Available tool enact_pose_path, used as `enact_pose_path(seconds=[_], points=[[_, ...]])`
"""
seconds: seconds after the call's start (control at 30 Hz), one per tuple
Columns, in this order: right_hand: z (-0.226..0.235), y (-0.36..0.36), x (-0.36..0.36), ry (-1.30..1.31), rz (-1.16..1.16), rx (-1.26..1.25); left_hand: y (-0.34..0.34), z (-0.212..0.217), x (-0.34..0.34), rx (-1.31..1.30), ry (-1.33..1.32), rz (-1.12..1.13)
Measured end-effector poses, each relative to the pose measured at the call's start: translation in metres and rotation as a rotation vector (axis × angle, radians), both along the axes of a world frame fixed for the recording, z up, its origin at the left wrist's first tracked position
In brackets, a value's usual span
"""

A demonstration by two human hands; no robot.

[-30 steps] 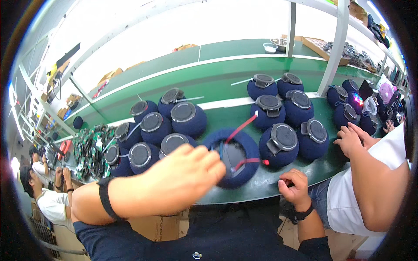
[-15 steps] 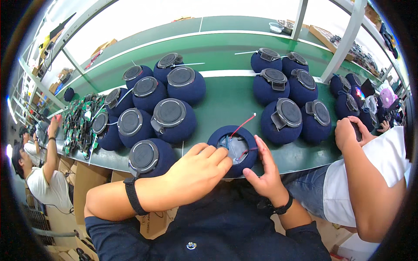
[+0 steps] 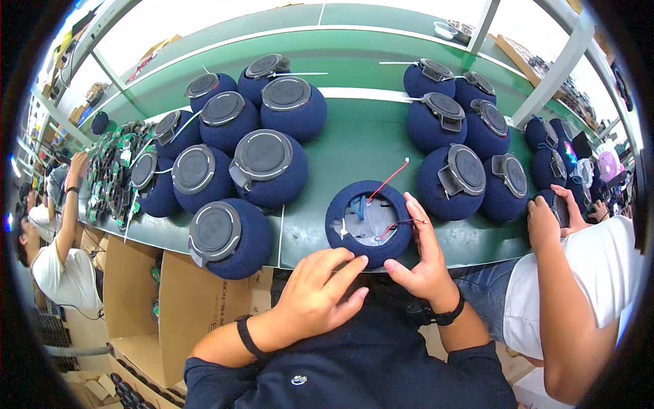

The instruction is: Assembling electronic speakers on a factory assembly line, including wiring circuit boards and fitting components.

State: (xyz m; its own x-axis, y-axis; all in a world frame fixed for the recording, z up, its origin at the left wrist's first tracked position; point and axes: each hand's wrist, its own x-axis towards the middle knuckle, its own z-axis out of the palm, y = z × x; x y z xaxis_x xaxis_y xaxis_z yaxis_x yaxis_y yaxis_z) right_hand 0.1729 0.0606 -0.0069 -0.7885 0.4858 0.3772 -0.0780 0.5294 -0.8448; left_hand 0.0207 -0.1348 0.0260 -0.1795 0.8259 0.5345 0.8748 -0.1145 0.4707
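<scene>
A round navy fabric-covered speaker housing (image 3: 335, 228) stands on the bench's near edge, its open top facing up. Inside I see a grey cavity, a bundle of blue-grey wire (image 3: 357, 206) and a red lead (image 3: 388, 181) rising over the rim to a small white connector. A second thin red wire crosses the right rim. My left hand (image 3: 320, 296) is at the housing's near left edge, fingers loosely spread and holding nothing, fingertips at the fabric. Along the right side lies my right hand (image 3: 428, 262), fingers stretched out and thumb apart, against the housing.
Several navy round speakers with black discs (image 3: 271, 155) stand left, and more (image 3: 466, 170) stand right. Circuit boards (image 3: 119, 174) are heaped far left. A cardboard box (image 3: 197, 307) sits below the bench (image 3: 306, 238). A co-worker's hands (image 3: 555, 218) hold a dark object at right.
My left hand has drawn out of the housing's opening toward me, and its fingers have spread. My right hand stays at the housing's side. The view has shifted slightly.
</scene>
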Motion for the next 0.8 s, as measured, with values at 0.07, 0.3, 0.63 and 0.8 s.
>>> enact_pose_path(seconds=[0.07, 0.3, 0.63, 0.8], points=[[-0.005, -0.005, 0.003, 0.034, -0.038, 0.044, 0.002, -0.004, 0.000, -0.014, -0.045, 0.016], [-0.025, -0.008, 0.013, 0.220, -0.145, 0.043, 0.015, 0.000, -0.018, 0.089, -0.213, 0.150], [-0.011, -0.005, 0.005, 0.065, -0.089, 0.039, 0.059, 0.033, -0.033, 0.045, -0.073, 0.205], [-0.011, -0.004, 0.007, 0.080, -0.079, 0.013, 0.060, 0.040, -0.035, -0.124, -0.008, 0.183]])
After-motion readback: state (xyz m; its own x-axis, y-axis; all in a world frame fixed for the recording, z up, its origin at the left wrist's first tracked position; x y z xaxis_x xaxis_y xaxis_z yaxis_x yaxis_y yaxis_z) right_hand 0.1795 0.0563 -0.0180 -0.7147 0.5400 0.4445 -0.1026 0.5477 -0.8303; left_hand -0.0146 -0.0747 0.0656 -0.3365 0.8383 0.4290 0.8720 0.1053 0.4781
